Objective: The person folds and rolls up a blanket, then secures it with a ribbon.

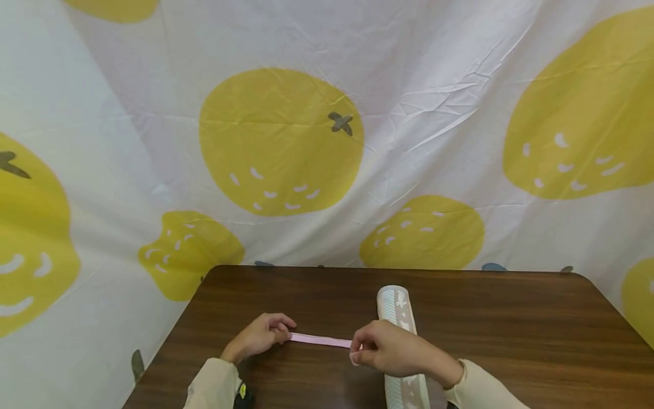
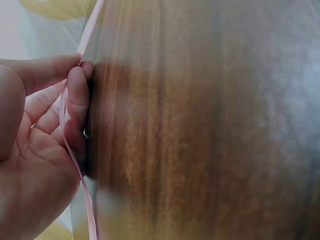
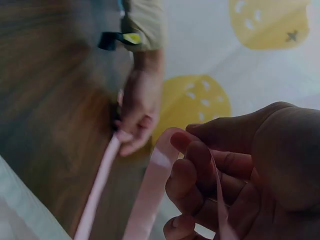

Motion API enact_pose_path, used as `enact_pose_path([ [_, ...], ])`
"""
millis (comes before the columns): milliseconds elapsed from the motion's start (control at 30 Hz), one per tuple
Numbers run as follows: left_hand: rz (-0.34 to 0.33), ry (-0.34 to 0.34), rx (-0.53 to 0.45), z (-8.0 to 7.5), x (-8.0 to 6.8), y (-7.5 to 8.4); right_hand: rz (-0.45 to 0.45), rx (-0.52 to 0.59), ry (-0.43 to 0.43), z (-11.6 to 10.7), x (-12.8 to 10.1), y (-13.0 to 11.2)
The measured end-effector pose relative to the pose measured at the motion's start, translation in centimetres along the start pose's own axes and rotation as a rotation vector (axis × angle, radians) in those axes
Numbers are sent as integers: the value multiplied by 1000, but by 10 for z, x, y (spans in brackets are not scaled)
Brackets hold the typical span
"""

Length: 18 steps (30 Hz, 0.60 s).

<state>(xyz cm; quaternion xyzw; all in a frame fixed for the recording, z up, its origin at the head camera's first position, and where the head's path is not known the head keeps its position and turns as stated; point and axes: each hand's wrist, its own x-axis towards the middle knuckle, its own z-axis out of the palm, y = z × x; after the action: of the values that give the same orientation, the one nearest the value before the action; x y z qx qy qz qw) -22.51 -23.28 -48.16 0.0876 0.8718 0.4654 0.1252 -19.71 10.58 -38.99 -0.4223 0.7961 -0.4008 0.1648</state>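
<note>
A narrow pink ribbon (image 1: 321, 340) runs taut between the two hands, over the dark table. My left hand (image 1: 262, 337) pinches it between thumb and fingertips; in the left wrist view more of the ribbon (image 2: 91, 27) trails past the palm. At the other end my right hand (image 1: 395, 347) pinches the ribbon, above a patterned roll that it partly covers. Seen from the right wrist, the ribbon (image 3: 150, 195) bends over the fingertips of the right hand (image 3: 240, 165), and a thin length hangs down across the palm. The left hand (image 3: 140, 102) appears blurred behind.
The roll (image 1: 394, 307), white with blue and grey-brown patterns, lies lengthwise on the brown wooden table (image 1: 521, 324). A white cloth (image 1: 286, 34) with large yellow fruit prints hangs behind the table and along its left side. A dark band (image 1: 244, 396) circles the left wrist.
</note>
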Motion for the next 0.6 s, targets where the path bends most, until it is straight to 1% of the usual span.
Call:
enact_pose_path([
  [200,-9,1,2,1,0,-1,-17,-89,-5,24,11,6],
  [267,-10,0,5,1,0,-1,-10,-101,-2,30,13,9],
  [467,-16,-2,7,0,-1,0,57,-150,17,49,16,18],
  [600,-16,1,8,0,0,0,98,-193,4,60,17,22],
])
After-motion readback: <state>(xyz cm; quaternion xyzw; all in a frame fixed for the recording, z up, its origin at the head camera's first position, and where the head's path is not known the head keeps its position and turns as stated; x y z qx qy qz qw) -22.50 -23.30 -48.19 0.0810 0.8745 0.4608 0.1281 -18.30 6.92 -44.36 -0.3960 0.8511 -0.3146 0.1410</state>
